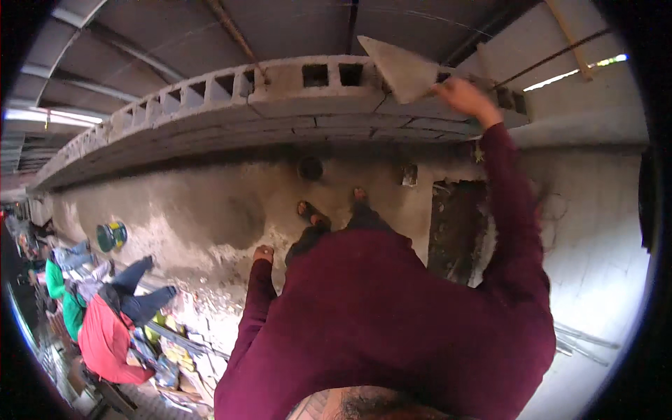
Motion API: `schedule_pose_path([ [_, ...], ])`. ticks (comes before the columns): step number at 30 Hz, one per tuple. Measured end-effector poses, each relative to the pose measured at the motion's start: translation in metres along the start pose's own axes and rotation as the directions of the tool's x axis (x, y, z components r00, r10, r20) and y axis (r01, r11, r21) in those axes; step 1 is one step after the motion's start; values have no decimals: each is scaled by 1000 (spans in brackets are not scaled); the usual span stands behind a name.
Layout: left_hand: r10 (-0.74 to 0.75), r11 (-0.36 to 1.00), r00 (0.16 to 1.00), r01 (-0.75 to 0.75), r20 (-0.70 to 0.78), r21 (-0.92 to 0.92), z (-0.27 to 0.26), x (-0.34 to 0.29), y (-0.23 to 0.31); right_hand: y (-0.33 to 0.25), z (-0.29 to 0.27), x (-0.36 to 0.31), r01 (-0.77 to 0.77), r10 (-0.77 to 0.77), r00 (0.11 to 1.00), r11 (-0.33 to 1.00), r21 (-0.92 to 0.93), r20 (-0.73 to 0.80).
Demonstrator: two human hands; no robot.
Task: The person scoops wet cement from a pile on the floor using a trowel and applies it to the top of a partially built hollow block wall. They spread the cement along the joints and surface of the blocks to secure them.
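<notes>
Closest in, a maroon long-sleeved top (392,315) across the lower middle of the view, both sleeves running away from it. Down the left sleeve, the left hand (263,253) hanging low beside the body, touching nothing and too small to tell whether its grip is open or curled. Just beyond it, two sandalled feet (313,213) planted on a rough grey mortar-smeared ledge (210,210). To the right of the feet, a dark ragged opening (455,231) in the surface, next to a pale plastered face (595,266).

Further up, the right sleeve stretched high to the right hand (465,94), grip closed round the handle of a trowel (402,66). Flat triangular grey blade angled up and to the left, held over the top course of a hollow-block wall (308,105), above the open cells of the blocks; hard to tell whether touching them. Near the hand, a thin rusty rod (553,56) slanting up to the right.

Off to the left and well apart, a green and blue can (111,236) lying on its side on the ledge. Lower still, a person in a red shirt (105,339) and jeans, with others in green behind. Farthest, corrugated roofing (175,35) on steel beams overhead.
</notes>
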State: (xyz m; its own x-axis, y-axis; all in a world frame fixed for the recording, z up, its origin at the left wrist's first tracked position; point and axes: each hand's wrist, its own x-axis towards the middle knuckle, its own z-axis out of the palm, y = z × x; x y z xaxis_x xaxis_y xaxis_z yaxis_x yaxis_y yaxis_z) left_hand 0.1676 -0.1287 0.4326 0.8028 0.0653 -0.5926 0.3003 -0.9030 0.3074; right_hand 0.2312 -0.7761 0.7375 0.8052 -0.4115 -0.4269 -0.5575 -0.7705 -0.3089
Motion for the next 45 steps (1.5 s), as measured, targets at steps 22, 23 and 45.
schedule_pose_path([
  [22, 2, 988, 1000, 3, 30, -156, 90, 18, -132, -4, -9, 111, 247, -255, 964, 748, -616, 76],
  [23, -5, 985, 1000, 7, 14, -174, 88, 17, -133, -12, -15, 106, 236, -241, 968, 756, -611, 75],
  [45, 109, 889, 973, -186, 203, 418, 84, 25, -69, -24, -101, 69, 338, -306, 935, 608, -718, 181],
])
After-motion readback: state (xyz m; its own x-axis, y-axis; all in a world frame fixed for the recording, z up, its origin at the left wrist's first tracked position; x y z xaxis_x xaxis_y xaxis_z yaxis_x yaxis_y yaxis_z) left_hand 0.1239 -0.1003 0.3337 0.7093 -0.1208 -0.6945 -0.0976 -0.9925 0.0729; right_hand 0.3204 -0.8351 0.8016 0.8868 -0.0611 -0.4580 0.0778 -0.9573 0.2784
